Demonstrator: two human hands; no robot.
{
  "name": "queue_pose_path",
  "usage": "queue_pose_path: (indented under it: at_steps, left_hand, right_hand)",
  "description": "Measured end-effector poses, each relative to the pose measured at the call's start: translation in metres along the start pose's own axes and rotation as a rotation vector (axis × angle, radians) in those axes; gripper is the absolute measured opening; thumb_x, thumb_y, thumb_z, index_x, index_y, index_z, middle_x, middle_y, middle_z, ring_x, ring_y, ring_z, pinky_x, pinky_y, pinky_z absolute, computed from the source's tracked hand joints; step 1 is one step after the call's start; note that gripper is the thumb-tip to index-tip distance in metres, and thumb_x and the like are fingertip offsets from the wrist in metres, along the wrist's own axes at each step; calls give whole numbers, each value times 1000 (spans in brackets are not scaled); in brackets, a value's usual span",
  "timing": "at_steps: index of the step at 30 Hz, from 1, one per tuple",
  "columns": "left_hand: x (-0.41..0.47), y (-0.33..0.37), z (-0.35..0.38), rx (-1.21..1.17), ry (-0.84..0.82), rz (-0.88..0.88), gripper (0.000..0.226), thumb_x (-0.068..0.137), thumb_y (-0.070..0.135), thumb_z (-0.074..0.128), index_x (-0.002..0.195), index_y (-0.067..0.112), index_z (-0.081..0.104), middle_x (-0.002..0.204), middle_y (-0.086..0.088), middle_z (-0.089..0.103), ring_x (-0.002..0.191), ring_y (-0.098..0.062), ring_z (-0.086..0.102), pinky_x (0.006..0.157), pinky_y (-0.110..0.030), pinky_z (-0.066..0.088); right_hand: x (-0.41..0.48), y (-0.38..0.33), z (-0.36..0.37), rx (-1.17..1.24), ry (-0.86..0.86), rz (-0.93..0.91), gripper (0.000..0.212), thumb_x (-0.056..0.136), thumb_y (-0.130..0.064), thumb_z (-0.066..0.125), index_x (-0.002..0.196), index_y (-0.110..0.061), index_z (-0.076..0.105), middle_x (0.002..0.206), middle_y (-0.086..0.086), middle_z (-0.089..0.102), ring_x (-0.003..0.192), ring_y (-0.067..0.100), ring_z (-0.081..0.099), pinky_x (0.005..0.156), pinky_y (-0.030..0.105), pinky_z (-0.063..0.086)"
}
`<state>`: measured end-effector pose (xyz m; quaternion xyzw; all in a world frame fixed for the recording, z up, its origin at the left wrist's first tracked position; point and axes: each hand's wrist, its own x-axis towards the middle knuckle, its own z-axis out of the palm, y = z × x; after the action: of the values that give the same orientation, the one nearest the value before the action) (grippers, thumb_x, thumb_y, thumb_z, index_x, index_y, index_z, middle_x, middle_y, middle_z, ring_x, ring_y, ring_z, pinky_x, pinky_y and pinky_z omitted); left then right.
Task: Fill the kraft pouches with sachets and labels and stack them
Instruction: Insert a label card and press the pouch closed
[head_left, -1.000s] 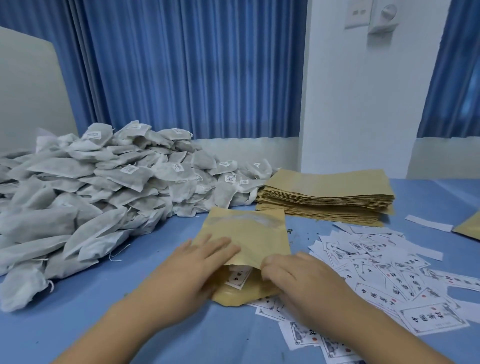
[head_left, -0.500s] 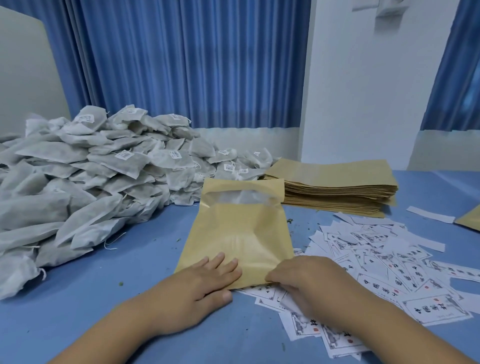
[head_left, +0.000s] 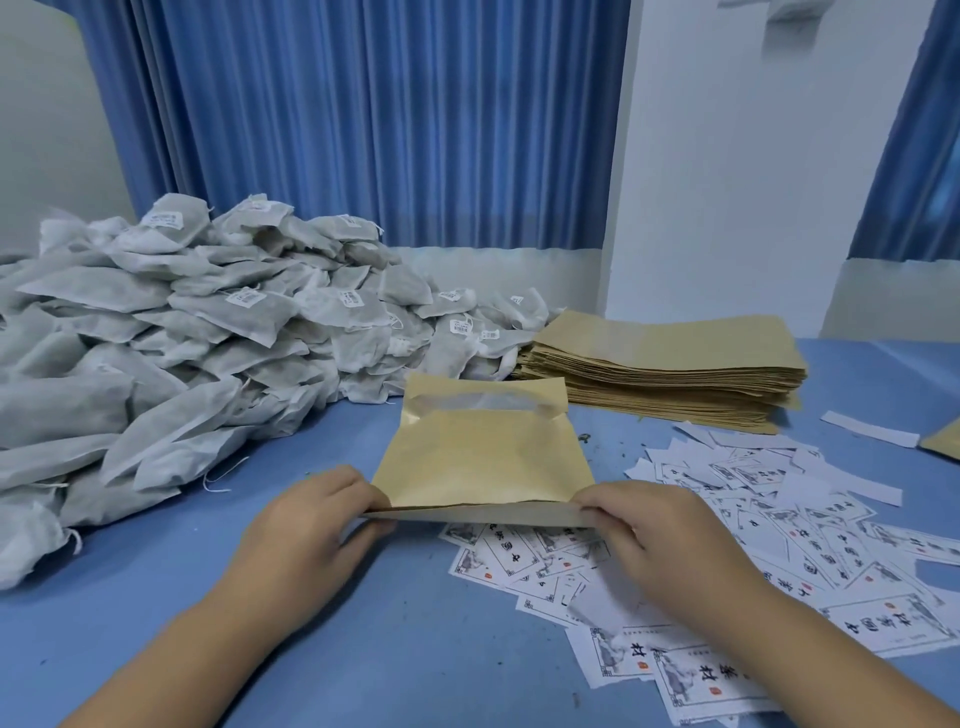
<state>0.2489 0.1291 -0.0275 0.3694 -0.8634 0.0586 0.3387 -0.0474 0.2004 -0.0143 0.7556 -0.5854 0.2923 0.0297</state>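
Grip has changed from flat pressing: your left hand (head_left: 306, 525) and right hand (head_left: 654, 535) each pinch a near corner of the kraft pouch (head_left: 483, 457), likely to lift it.

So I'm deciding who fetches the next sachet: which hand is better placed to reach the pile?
Probably the left hand: the sachet pile lies on its side, while the right hand sits by the labels, across the kraft pouch both pinch. The right grip could steady it.
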Motion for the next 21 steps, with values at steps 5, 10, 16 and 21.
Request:
queue_pose_path:
  at_steps: [5,10,16,21]
  left_hand:
    - [-2,2,2,-62,80,-25,5,70,16,71,72,13,75,65,7,58,66,-4,49,67,0,34]
    - [-2,1,2,-22,94,0,4,67,10,70,68,12,73,61,6,56,65,-8,48,76,8,28]
    - [-3,6,0,84,41,62,7,71,16,64,75,18,69,74,9,57,68,-9,50,53,-20,40]
    - [-2,11,1,185,84,117,25,78,27,51,65,13,68,63,3,54,59,-16,49,47,-24,36]
  right_hand:
    - [0,3,-9,-141,52,-202,23,70,-5,68,86,-21,70,80,-12,64,75,12,61,56,22,47]
    - [3,7,-9,-272,127,-250,30,51,4,83,71,-17,71,69,-5,60,64,20,60,45,28,47]
    - [2,7,-9,-259,188,-229,33,40,2,89,60,-17,73,55,-6,56,51,19,56,36,23,41]
    - [1,5,-8,-327,215,-208,35,37,2,87,60,-17,68,56,-5,54,53,20,56,35,27,42]
